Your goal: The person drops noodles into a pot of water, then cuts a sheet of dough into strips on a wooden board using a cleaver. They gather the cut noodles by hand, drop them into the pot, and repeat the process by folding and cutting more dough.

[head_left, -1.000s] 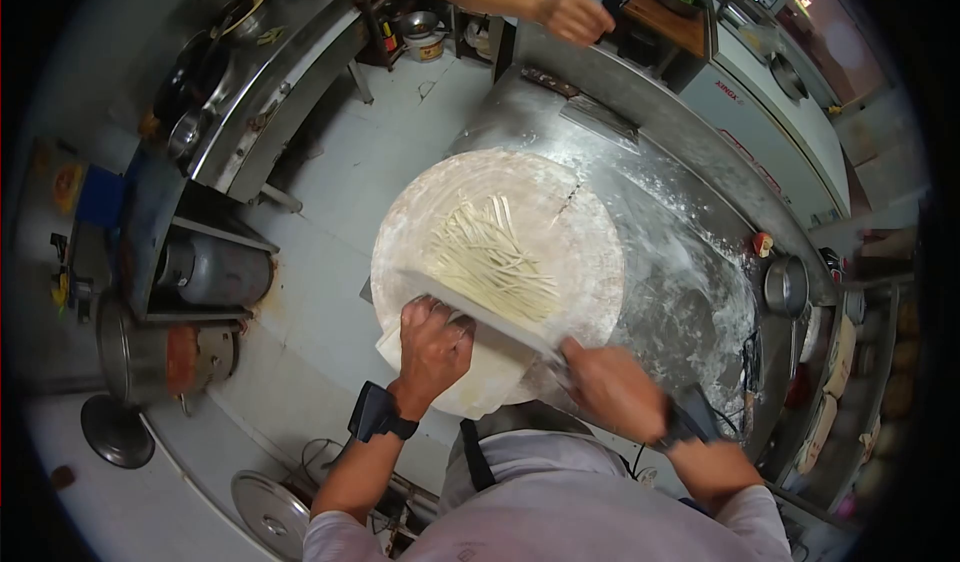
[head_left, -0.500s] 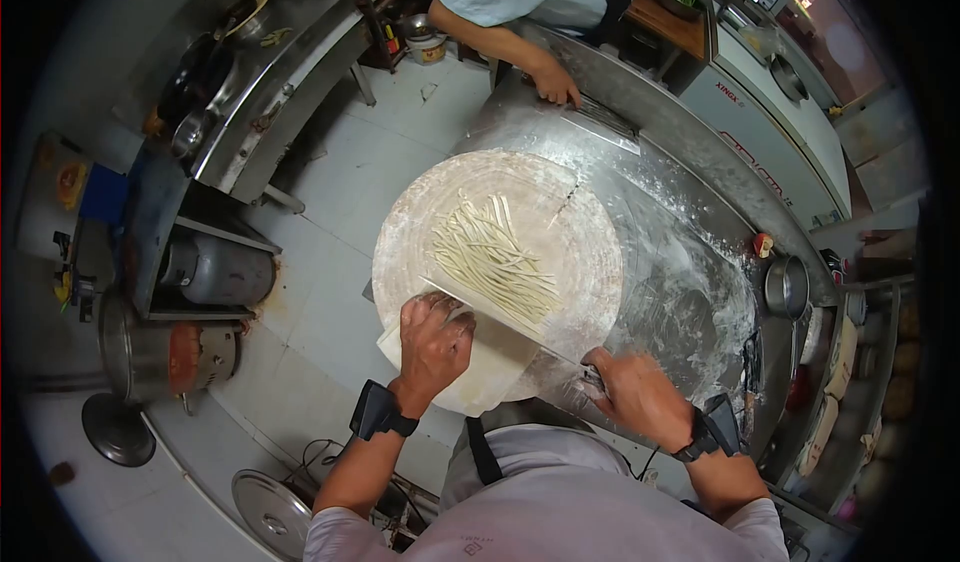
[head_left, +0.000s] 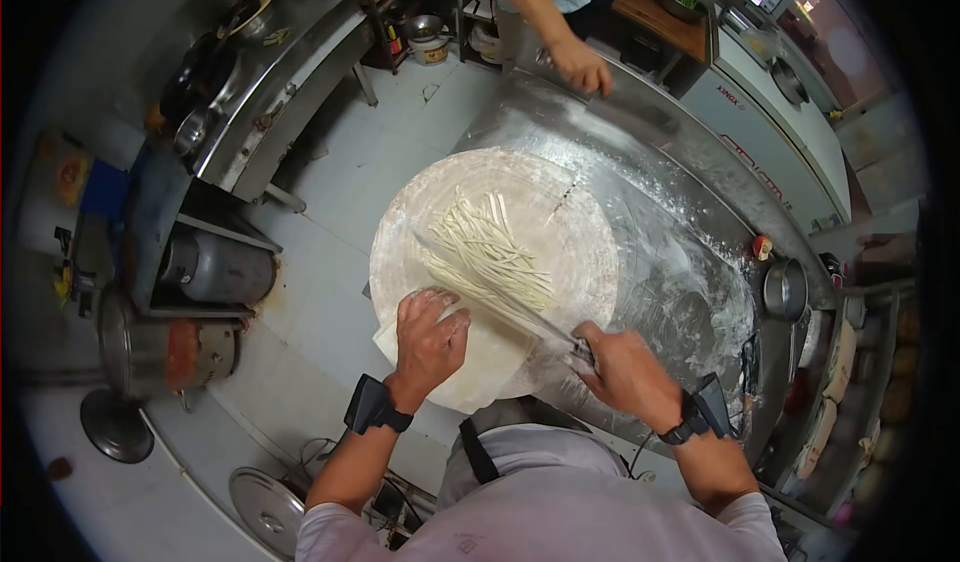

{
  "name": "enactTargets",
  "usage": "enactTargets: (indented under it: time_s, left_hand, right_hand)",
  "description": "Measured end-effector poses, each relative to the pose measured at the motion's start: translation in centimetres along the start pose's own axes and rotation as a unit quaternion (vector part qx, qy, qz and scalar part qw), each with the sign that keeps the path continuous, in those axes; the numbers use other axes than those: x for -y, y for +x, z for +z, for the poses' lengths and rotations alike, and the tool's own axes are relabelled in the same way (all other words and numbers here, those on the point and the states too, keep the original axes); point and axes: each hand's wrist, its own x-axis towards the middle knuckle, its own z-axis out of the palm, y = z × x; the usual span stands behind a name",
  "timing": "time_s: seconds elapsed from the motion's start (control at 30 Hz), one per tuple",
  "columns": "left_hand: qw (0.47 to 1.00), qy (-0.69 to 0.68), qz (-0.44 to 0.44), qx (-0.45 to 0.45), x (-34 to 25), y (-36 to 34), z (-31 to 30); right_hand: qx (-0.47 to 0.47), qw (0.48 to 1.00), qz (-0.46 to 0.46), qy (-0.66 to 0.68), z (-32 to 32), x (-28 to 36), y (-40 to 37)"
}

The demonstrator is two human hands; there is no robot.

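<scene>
A round floured wooden board (head_left: 400, 202) stands before me. On it lies a heap of cut noodles (head_left: 480, 242), with a folded dough sheet (head_left: 485, 362) at the near edge. My left hand (head_left: 430, 340) presses on the sheet with bent fingers, its fingertips close to the cut edge. A long-bladed knife (head_left: 535, 322) slants across the near side of the noodles. The fingers of my right hand (head_left: 630, 372) are wrapped round its handle at the board's right side.
Beneath the board is a flour-dusted metal counter (head_left: 680, 312). Another person's hand (head_left: 580, 65) hovers over its far edge. A metal pan (head_left: 786, 288) sits at the right, near shelves (head_left: 865, 402). A stove (head_left: 285, 72) and a large pot (head_left: 120, 347) stand left.
The knife blade has shifted away from the dough edge onto the noodles, and my right hand moved slightly up and left. The other person's hand has lifted off the counter, where a long dark object lay.
</scene>
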Motion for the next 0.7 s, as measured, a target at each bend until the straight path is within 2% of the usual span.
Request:
enactTargets:
  time_s: [0.07, 0.27, 0.4, 0.47, 0.5, 0.57, 0.63, 0.7]
  left_hand:
    - [1.000, 0.018, 0.009, 0.000, -0.2, 0.2, -0.2]
    - [0.999, 0.022, -0.010, 0.021, 0.1, -0.3, 0.0]
    - [0.999, 0.029, -0.016, 0.010, 0.3, -0.3, 0.1]
    - [1.000, -0.001, -0.010, 0.022, 0.0, -0.1, 0.0]
    - [1.000, 0.001, -0.009, 0.022, 0.0, -0.2, 0.0]
    - [1.000, 0.000, 0.000, 0.019, 0.2, -0.1, 0.1]
    - [1.000, 0.004, -0.006, 0.020, 0.0, -0.2, 0.0]
    - [1.000, 0.002, -0.006, 0.003, 0.0, 0.1, 0.0]
  right_hand:
    - [0.053, 0.998, 0.018, -0.037, -0.4, 0.4, -1.1]
    - [0.075, 0.996, 0.013, -0.048, -0.5, 0.7, -2.6]
    - [0.081, 0.995, 0.009, -0.052, 0.7, 1.4, -0.5]
    - [0.024, 0.999, -0.037, -0.027, 2.8, 0.5, 2.8]
    - [0.022, 0.999, -0.038, -0.026, 2.4, 0.5, 3.7]
    - [-0.038, 0.997, -0.064, -0.011, 1.7, 0.4, 4.9]
    - [-0.035, 0.998, -0.044, 0.003, 0.1, 1.0, 2.9]
    - [0.020, 1.000, 0.015, 0.009, -1.0, 1.2, 1.1]
